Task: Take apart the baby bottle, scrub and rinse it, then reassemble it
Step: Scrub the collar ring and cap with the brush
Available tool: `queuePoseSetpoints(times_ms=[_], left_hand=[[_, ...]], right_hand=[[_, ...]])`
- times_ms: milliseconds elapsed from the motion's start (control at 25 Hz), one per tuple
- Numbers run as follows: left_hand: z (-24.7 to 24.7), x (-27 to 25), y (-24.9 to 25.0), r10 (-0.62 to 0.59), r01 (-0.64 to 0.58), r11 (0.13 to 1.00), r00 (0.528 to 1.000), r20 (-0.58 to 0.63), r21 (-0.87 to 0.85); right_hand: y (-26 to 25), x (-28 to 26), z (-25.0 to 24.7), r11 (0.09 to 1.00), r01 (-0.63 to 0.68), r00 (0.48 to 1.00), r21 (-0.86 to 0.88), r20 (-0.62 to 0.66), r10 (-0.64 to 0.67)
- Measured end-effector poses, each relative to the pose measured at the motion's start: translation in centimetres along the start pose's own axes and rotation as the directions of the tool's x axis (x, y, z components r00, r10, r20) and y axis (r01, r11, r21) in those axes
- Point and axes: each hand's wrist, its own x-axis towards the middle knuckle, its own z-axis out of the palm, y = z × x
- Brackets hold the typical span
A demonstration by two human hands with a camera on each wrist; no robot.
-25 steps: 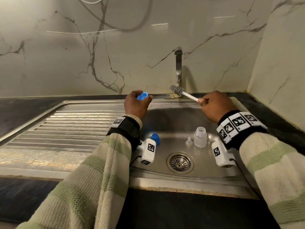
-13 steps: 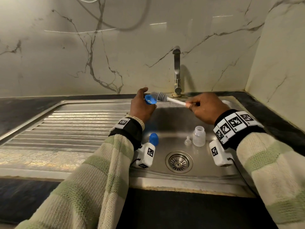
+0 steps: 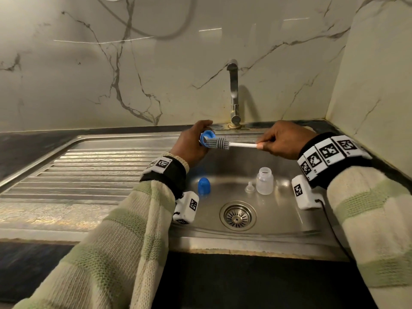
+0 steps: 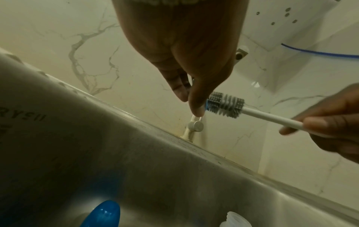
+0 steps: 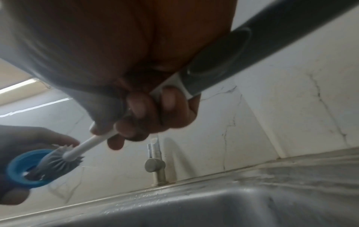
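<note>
Over a steel sink (image 3: 289, 219), a person's left hand (image 3: 191, 146) pinched the baby bottle's blue collar ring (image 3: 206, 136) between thumb and fingers, while the right hand (image 3: 285, 141) was clamped round the white handle of a bottle brush (image 3: 217, 143), its grey bristled head pushed part-way through the ring's opening. The parts lay apart in the basin: the clear bottle body (image 3: 264, 181) stood upright near the drain (image 3: 237, 215), the small clear teat (image 3: 249, 188) just beside it, and the blue cap (image 3: 204, 186) stood further left. No water ran from the tap (image 3: 233, 94).

The step in hand appeared to be scrubbing the ring, with bottle, teat and cap seemingly yet to be done. To do it well, the brush would likely need turning as well as sliding, so the bristles reach the inner threads all round, with the ring rotated between the fingers to expose covered parts. A firm pinch on the rim matters: a wet ring could slip into the basin.
</note>
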Motion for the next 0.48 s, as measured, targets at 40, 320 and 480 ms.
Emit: queuePoseSetpoints(times_ms=[40, 320, 480], left_hand=[[0.1, 0.0, 0.3, 0.013, -0.013, 0.999, 1.0, 0.013, 0.04], [-1.1, 0.1, -1.3, -0.09, 0.087, 0.996, 0.991, -0.098, -0.03], [-0.2, 0.1, -0.6, 0.017, -0.025, 0.994, 0.997, 0.074, 0.109]], right_hand=[[0.0, 0.1, 0.0, 0.999, -0.004, 1.0, -0.042, -0.02, 0.003], [-2.5, 0.5, 2.3, 0.99, 0.136, 0.988, -0.029, -0.069, -0.138], [-1.1, 0.6, 0.9, 0.997, 0.026, 1.0, -0.071, 0.006, -0.026]])
